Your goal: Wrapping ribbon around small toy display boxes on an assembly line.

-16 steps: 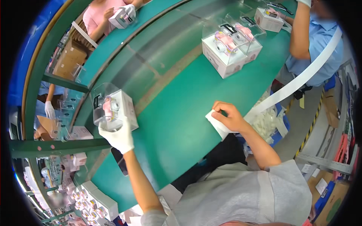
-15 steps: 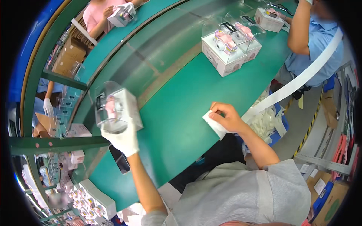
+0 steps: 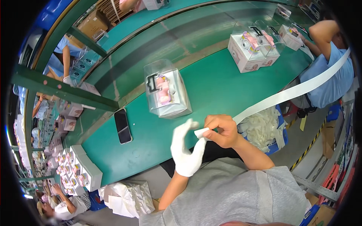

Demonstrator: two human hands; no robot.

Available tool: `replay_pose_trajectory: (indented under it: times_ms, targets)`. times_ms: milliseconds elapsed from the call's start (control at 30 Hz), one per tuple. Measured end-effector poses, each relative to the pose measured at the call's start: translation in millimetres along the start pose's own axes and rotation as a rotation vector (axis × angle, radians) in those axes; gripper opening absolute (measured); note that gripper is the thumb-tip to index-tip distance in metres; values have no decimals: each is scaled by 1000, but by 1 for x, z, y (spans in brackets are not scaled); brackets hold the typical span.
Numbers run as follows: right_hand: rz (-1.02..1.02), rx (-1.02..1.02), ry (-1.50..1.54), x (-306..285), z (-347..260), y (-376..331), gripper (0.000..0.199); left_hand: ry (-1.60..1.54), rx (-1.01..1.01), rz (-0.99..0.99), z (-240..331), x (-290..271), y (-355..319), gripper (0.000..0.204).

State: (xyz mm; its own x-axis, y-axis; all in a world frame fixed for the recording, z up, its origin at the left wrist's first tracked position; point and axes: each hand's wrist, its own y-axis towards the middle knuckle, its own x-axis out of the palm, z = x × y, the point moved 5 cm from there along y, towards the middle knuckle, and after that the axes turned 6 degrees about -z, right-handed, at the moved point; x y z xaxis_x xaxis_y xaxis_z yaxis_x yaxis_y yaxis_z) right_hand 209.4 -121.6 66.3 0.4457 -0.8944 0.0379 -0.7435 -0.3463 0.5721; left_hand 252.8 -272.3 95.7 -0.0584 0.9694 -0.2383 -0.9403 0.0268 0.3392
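Note:
My right hand [image 3: 222, 131], bare, has thumb and fingers closed on the end of a white paper strip [image 3: 200, 133]. A long white strip [image 3: 290, 93] rises from behind that hand toward the upper right; the hand hides whether the two join. My left hand [image 3: 186, 148], in a white glove, is beside the held end with its thumb and fingers apart in a curve; whether it touches the paper I cannot tell. Beyond my hands a white box [image 3: 176, 109] stands on the green belt, with a pink camera-like toy [image 3: 164, 89] under its clear plastic cover.
A phone [image 3: 123, 126] lies left on the green belt [image 3: 151, 154]. Similar boxes [image 3: 247, 56] stand at the far right near a co-worker in blue [image 3: 324, 75]. A blue bin of crumpled strips [image 3: 264, 130] is right of me. More boxed toys [image 3: 77, 173] are lower left, near a green frame bar [image 3: 68, 88].
My left hand has let go of the boxed toy and come to the paper in my right hand. The view has turned, so the belt and boxes appear shifted to the right.

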Motion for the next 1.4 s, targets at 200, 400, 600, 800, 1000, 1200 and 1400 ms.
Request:
replay_pose_trajectory:
  times_ms: [200,400,600,800,1000,1200,1400]
  targets:
    - [-52,-43,-45,22,-28,9,9,-290,-141,-63,1,-15,-19,12]
    - [-21,-141,-96,28,-38,5,15,-236,-26,-69,21,-18,-24,18]
    - [-11,-231,-213,29,-44,7,28,-464,-183,-55,25,-14,-33,19]
    - [3,-263,-213,41,-49,17,22,-572,-264,12,19,-16,-38,11]
    - [-18,-176,-172,38,-31,7,12,-560,-276,76,6,-17,-40,10]
    - [-31,-7,-229,43,-11,13,9,-620,-288,218,-16,-19,-35,9]
    - [-53,-106,-592,35,2,34,8,-195,-129,248,-55,-48,-13,18]
